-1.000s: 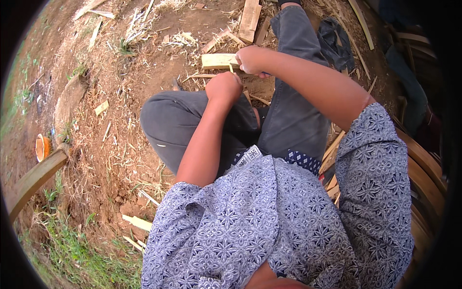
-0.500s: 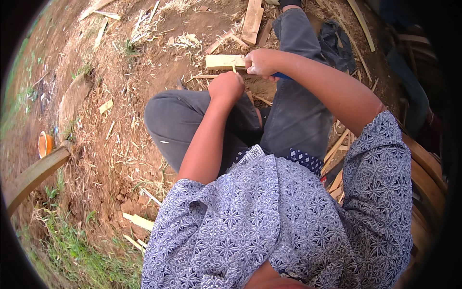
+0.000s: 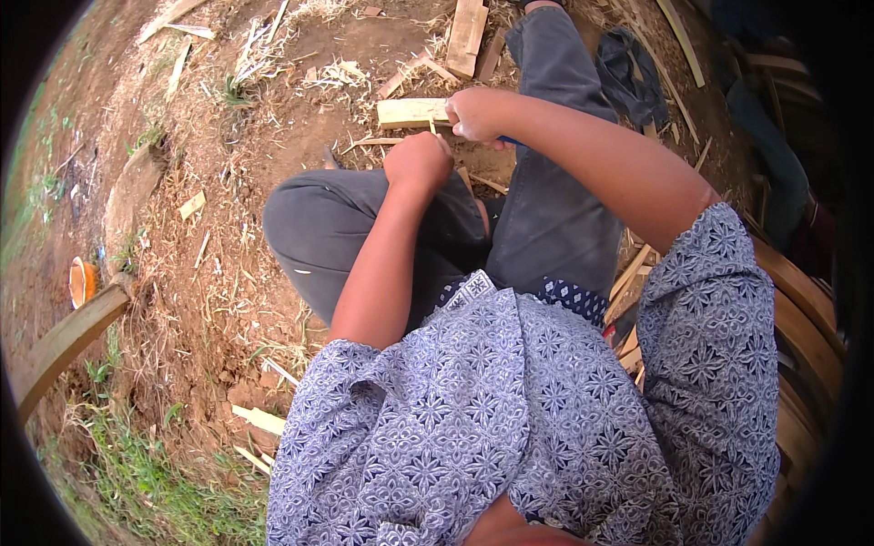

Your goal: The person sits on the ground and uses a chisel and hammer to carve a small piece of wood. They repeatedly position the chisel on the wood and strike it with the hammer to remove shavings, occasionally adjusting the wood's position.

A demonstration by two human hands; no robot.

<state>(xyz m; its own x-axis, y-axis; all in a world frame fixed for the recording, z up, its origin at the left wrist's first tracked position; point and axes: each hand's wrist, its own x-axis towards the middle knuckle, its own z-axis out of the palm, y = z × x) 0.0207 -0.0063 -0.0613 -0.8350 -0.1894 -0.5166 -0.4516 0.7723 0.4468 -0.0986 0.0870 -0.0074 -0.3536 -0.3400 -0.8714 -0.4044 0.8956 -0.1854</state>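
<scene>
Beyond my bent knee, my left hand [image 3: 419, 162] is closed, with the end of a thin pale wood strip [image 3: 432, 126] showing above its fingers. The strip stands against the near edge of a squared pale wooden block [image 3: 407, 113] lying on the ground. My right hand [image 3: 476, 116] is closed at the right end of that block, close to the left hand. A bit of a blue object [image 3: 507, 140] sticks out under the right hand. Its shape is mostly hidden by the fingers, and I cannot tell what kind of thing it is.
Wood offcuts [image 3: 467, 38] and shavings litter the dirt ahead. A black plastic bag [image 3: 631, 77] lies beside my outstretched leg. On the left are an orange bowl-like thing [image 3: 83, 282] and a curved wooden piece [image 3: 73, 341]; curved wooden pieces [image 3: 801, 332] also lie at the right.
The whole view has shifted slightly, so everything sits a little further left. Both hands keep nearly the same place by the block, still closed.
</scene>
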